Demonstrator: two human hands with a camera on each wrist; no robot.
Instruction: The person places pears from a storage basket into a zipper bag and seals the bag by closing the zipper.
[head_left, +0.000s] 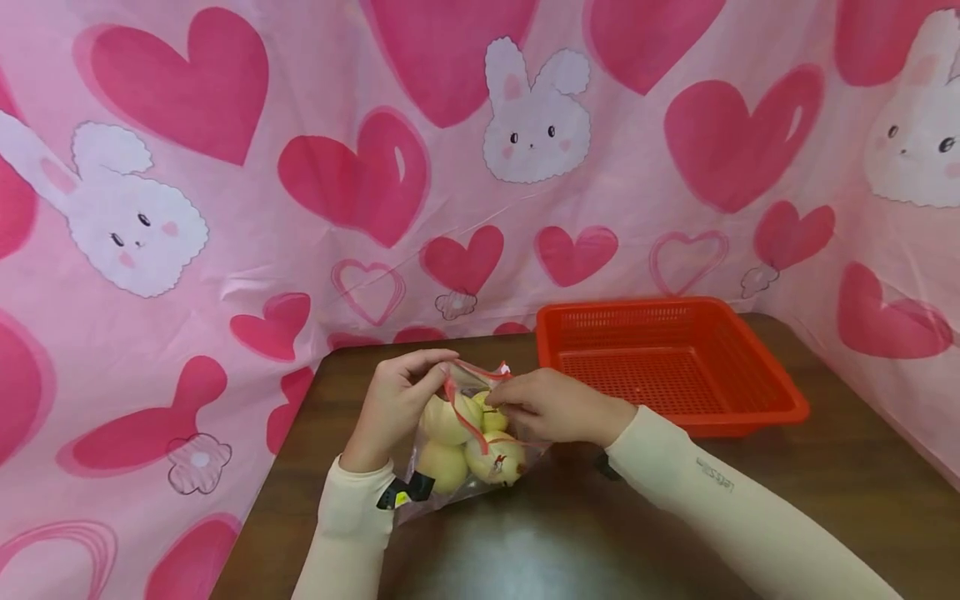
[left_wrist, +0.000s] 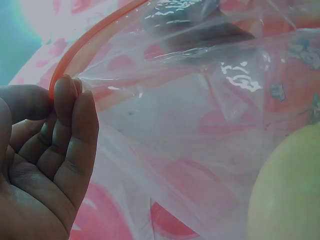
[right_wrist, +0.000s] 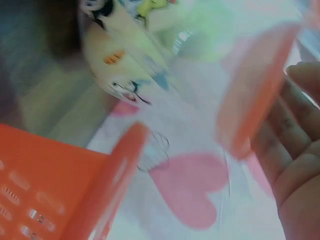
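Note:
A clear zip bag (head_left: 495,463) with a red zip edge and small cartoon prints lies on the table, its mouth spread. Inside are several round, pale yellow fruits (head_left: 442,468); one fruit (left_wrist: 290,190) shows at the right of the left wrist view. My left hand (head_left: 401,400) pinches the red edge between thumb and fingertips. Over the bag's mouth is my right hand (head_left: 551,404), fingers bent downward in the head view. In the right wrist view its fingers (right_wrist: 282,122) look fairly straight beside the blurred red edge, with nothing in the palm.
An orange-red plastic basket (head_left: 750,412) with a perforated floor stands just right of the bag. The brown wooden table (head_left: 847,475) meets a pink cloth (head_left: 450,192) printed with hearts and rabbits at the back and sides.

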